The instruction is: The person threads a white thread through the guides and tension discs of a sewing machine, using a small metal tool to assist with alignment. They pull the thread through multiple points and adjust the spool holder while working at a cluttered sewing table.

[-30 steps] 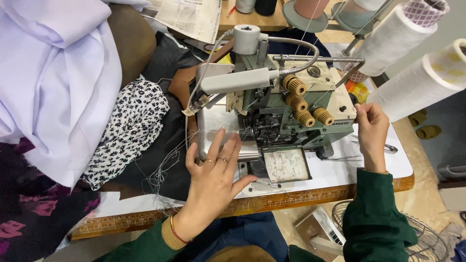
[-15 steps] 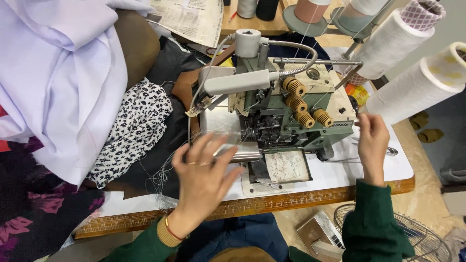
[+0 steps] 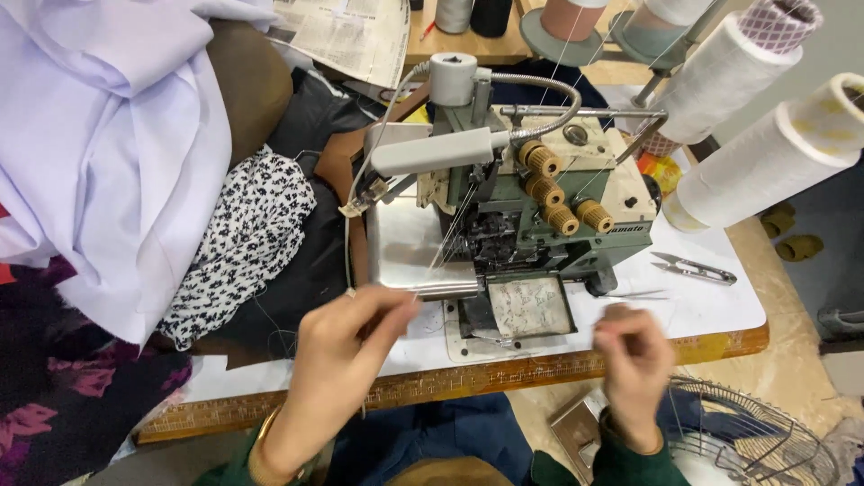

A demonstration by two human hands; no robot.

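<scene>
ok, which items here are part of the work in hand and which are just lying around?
In use:
left hand, fingers pinched
right hand, fingers pinched, blurred
green overlock machine
white thread cones

Lying about:
thread snips
white cloth
spotted fabric
newspaper
wire fan guard

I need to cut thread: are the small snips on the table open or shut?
Open. The snips lie flat beside the sewing machine, their two blades apart at the tips.

— How many tension knobs did the overlock machine carry?
— Four tan ones, mid-frame.
— And thread cones?
— Two large white ones at upper right, plus smaller spools along the top edge.
— Snips?
— One pair, right of centre.
— Hands?
— Two.
</scene>
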